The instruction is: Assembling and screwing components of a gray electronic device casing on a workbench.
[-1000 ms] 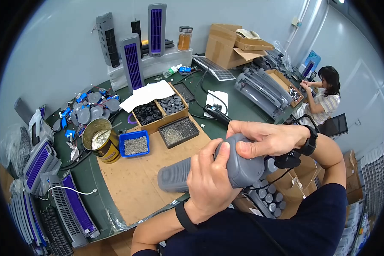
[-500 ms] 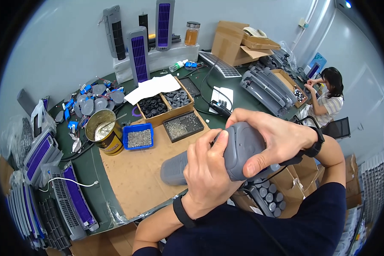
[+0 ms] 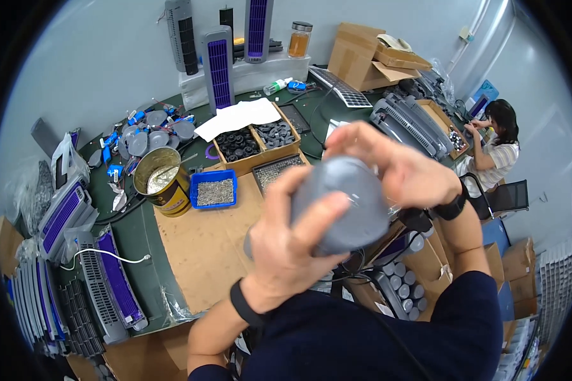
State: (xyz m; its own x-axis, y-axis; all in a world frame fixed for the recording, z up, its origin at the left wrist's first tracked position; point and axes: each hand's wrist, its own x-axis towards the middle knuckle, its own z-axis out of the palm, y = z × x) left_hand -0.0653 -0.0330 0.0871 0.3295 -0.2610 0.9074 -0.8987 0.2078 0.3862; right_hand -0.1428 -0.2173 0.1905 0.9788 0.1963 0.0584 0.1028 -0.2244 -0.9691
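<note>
My left hand (image 3: 286, 238) is wrapped around a grey tower fan (image 3: 343, 213), its thumb lying across the rounded end that is tilted up towards me. Most of the fan's body is hidden behind this hand. To the right of that end is my right hand (image 3: 400, 168), blurred by motion. Its fingers are curved and apart, with nothing visible between them; whether it still touches the fan's edge is unclear. Beyond the hands stand a blue tray of small screws (image 3: 213, 204) and a divided cardboard box (image 3: 273, 160) of black and grey parts.
A cardboard sheet (image 3: 194, 254) covers the green table near me. At left are a metal can (image 3: 164, 184), a heap of grey round parts with blue connectors (image 3: 149, 136) and stacked fan housings (image 3: 102, 292). A co-worker (image 3: 492, 140) sits far right. Boxes of grey cylinders (image 3: 397, 286) stand beside me.
The fan's end has turned further towards me, showing its rounded face. My right hand has loosened from its grip on the end and moved up slightly. The whole view has shifted a little.
</note>
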